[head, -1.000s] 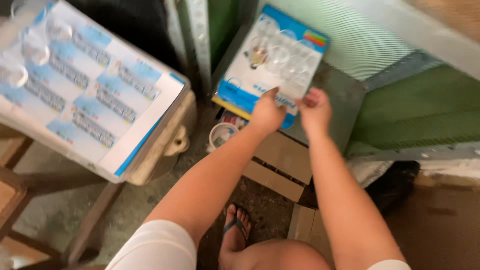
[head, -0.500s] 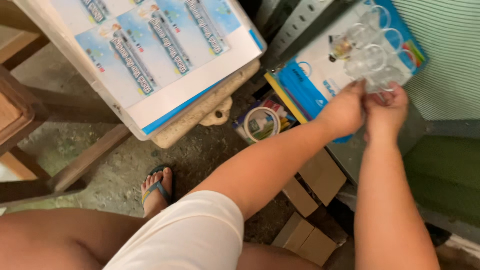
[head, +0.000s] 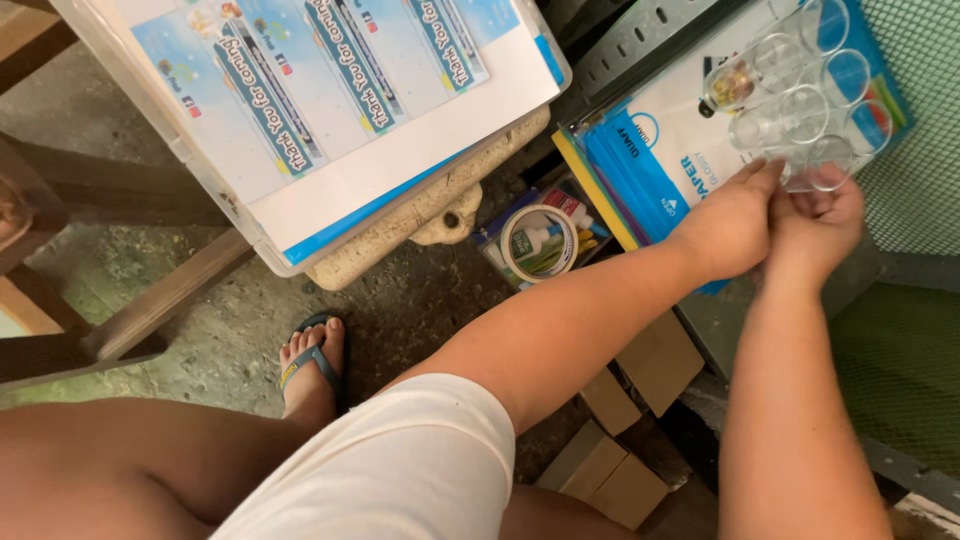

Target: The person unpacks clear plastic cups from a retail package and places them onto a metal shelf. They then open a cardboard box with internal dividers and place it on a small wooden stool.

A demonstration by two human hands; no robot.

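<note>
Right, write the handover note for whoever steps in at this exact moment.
Left hand: gripping the near edge of the clear plastic cup tray.
Right hand: fingers on the same edge, beside the left.
Tray: lying on the blue-and-white paper pack; one cup holds something small and yellowish, the others look empty.
Nearby: tape roll on the floor box below, printed sheet on the bin lid to the left.
Done: tray gripped. Left: it is not yet lifted clear.

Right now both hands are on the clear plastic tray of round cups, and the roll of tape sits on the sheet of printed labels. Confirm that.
Not quite. The roll of tape sits below the sheet of printed labels, in a small box of supplies on the ground, as the head view shows. Both the left hand and right hand are on the clear plastic tray.
</note>
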